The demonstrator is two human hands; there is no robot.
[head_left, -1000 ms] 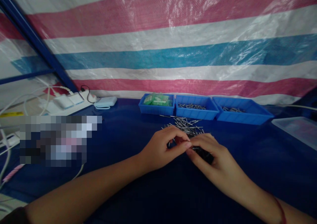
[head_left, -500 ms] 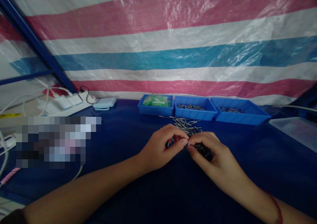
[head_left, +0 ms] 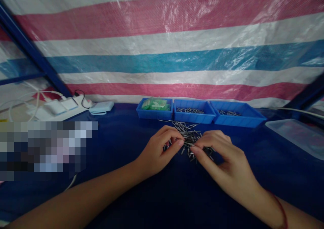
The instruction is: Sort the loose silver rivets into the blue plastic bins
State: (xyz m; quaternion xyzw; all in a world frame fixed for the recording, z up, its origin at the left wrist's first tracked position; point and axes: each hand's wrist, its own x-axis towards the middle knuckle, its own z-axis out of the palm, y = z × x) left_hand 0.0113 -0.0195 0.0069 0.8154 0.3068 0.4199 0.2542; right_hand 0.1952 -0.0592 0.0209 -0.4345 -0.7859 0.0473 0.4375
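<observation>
Both hands are over a loose pile of thin metal rods (head_left: pixel 186 129) on the dark blue table. My left hand (head_left: pixel 158 151) has thumb and forefinger pinched at the pile's near left side. At the right side, my right hand (head_left: pixel 226 160) pinches with its thumb and forefinger too. A thin metal rod (head_left: pixel 188 143) shows between the two pinches, small and partly hidden by the fingertips. Whether both hands hold the same rod is hard to make out against the pile. More rods lie under and around the fingers.
Behind the pile stand three blue bins: one with green packets (head_left: pixel 157 104), a middle bin (head_left: pixel 193 117) and a right bin (head_left: pixel 238 120), both holding metal rods. A clear plastic lid or tray (head_left: pixel 296 134) lies at right. Leftward are a light blue case (head_left: pixel 101 107) and a power strip (head_left: pixel 76 106).
My hands have moved apart, opening a gap between the fingertips where they met before. More of the pile shows between them. The view has shifted slightly to the right.
</observation>
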